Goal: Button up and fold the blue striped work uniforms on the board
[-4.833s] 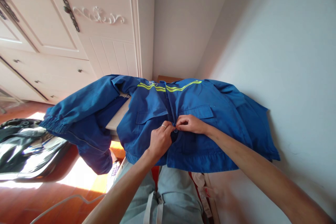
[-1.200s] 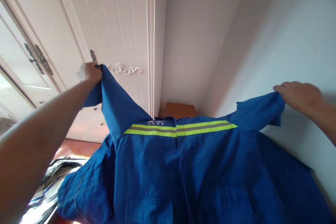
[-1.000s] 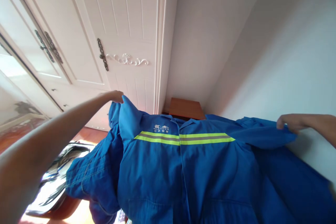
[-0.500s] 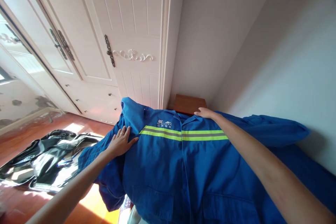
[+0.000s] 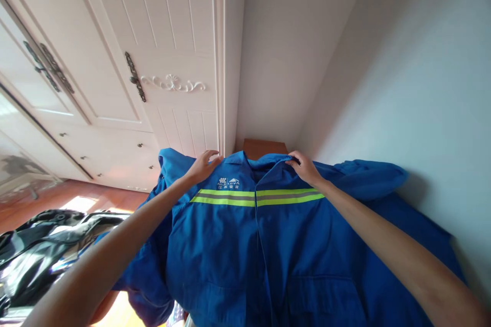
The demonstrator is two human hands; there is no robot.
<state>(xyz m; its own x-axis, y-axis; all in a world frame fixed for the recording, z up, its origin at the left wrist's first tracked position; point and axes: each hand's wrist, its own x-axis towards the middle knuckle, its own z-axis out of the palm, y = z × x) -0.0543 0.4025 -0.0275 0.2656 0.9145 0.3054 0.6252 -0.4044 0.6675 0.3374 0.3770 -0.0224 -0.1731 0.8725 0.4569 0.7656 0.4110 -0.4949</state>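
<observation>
A blue work jacket (image 5: 215, 235) with a yellow and grey reflective stripe (image 5: 226, 198) across the chest lies spread out, front side up. White print (image 5: 228, 183) shows above the stripe on its left part. My right hand (image 5: 303, 166) pinches the right side of the collar (image 5: 274, 161), which stands slightly raised. At the jacket's upper left edge, beside the other side of the collar, my left hand (image 5: 207, 164) rests with its fingers apart. Both sleeves are spread outward, the left one partly under my forearm.
Behind the jacket stands a white wardrobe (image 5: 184, 127) with dark handles. A reddish-brown wooden piece (image 5: 264, 148) shows beyond the collar. An open, filled suitcase (image 5: 49, 245) lies on the floor at the left. A pale wall (image 5: 422, 87) rises at the right.
My left hand has moved from the left sleeve up and right to the collar's side. My right hand has lifted the collar's edge. The view has shifted somewhat to the right.
</observation>
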